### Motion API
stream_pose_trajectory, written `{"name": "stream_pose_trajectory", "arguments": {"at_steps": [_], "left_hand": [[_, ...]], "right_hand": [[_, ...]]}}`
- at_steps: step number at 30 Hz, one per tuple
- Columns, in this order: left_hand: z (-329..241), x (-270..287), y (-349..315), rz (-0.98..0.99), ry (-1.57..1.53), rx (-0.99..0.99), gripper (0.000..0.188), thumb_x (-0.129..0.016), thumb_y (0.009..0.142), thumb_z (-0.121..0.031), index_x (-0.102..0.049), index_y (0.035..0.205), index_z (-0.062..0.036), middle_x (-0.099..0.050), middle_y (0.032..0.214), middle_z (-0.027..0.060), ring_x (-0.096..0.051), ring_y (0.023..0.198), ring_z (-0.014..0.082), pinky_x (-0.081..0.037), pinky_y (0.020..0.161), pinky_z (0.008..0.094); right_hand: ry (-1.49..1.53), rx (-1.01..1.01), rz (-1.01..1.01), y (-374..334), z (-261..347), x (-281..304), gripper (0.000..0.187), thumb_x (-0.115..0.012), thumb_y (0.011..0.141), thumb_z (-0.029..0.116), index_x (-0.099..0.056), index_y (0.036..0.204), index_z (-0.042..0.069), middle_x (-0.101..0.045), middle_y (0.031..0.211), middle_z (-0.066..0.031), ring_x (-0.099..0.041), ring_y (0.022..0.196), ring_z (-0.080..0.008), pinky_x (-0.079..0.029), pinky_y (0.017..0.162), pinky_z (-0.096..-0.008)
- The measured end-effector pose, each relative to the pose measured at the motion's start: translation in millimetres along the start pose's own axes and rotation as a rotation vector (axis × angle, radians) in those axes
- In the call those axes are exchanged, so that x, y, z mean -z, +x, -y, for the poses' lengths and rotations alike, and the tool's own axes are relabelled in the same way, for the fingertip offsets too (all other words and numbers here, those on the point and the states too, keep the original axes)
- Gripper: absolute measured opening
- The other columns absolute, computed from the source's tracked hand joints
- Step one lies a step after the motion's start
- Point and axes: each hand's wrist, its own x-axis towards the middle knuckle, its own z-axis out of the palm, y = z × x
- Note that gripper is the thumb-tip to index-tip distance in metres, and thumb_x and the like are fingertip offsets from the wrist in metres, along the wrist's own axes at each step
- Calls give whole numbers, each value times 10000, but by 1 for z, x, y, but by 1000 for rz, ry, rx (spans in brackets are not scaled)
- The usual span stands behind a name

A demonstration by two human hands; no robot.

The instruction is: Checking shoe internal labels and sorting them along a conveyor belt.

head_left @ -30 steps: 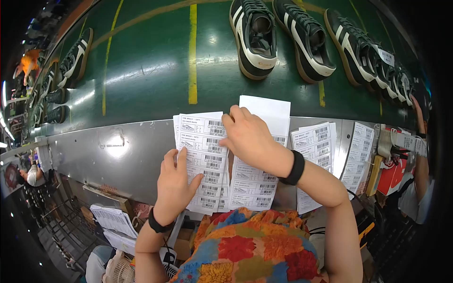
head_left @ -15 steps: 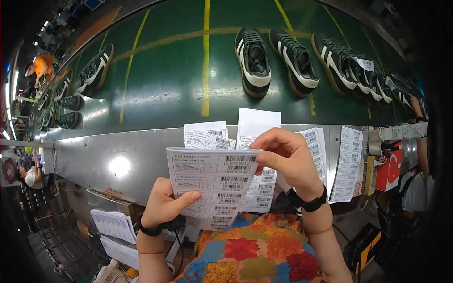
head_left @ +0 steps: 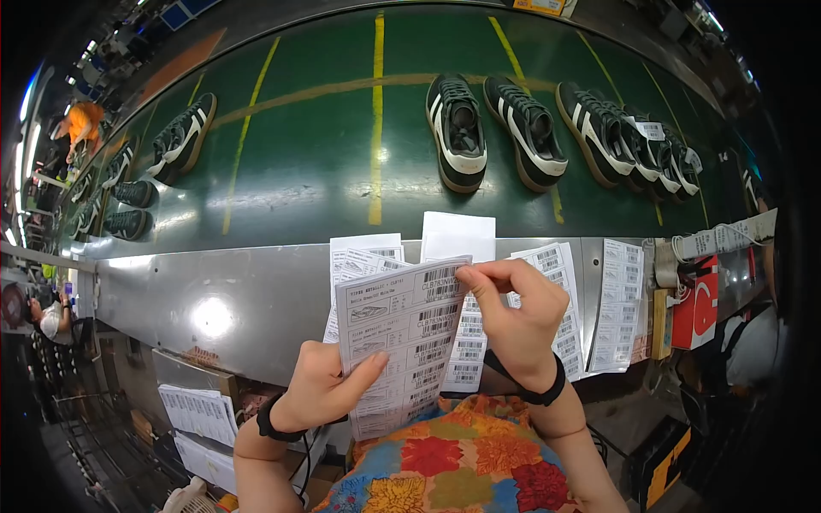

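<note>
A stack of white label sheets, printed with barcodes and small shoe drawings, is held up in front of my body. My left hand grips its left edge, thumb across the front and fingers behind. At the top right corner, my right hand pinches the sheets between thumb and bent fingers. Behind the stack, more label sheets lie on the metal ledge. Further label sheets rest to the right of my right hand.
Beyond the ledge runs a green conveyor belt with yellow lines. Black and white sneakers stand on it at right, others at left. A label strip and a red box are at right. Paper stacks sit low at left.
The held stack has tilted and shifted slightly right and down with my left hand. My right hand still pinches its corner. The whole view has shifted a little.
</note>
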Motion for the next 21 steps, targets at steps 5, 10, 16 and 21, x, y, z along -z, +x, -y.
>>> {"name": "stream_pose_trajectory", "arguments": {"at_steps": [5, 10, 16, 21], "left_hand": [[7, -2, 7, -66, 62, 31, 167, -628, 922, -78, -678, 977, 72, -689, 716, 177, -669, 579, 193, -499, 532, 309], [16, -4, 22, -117, 131, 40, 159, -625, 920, -94, -679, 940, 54, -649, 656, 188, -634, 525, 225, -483, 517, 321], [46, 36, 26, 255, 278, 326, 214, -655, 890, -157, -693, 1035, -4, -661, 735, 191, -651, 620, 286, -520, 624, 359], [101, 40, 13, 205, 356, 227, 386, -715, 844, -246, -691, 1171, -43, -432, 1351, 273, -432, 1224, 419, -399, 1030, 465]], "right_hand": [[-262, 324, -41, -6, 13, -5, 125, -790, 756, 7, -677, 806, 25, -607, 640, -80, -581, 537, -229, -443, 480, -319], [-195, 286, 127, -11, 44, 11, 140, -797, 748, 19, -678, 822, 29, -643, 670, -90, -610, 551, -231, -468, 489, -310], [96, 197, 124, 29, 21, 62, 166, -807, 743, 69, -664, 662, 42, -632, 607, -51, -581, 530, -125, -420, 497, -220], [246, 45, -191, 153, -108, 103, 352, -764, 876, 204, -479, 1012, 50, -531, 919, -15, -518, 818, -65, -441, 696, -212]]}}
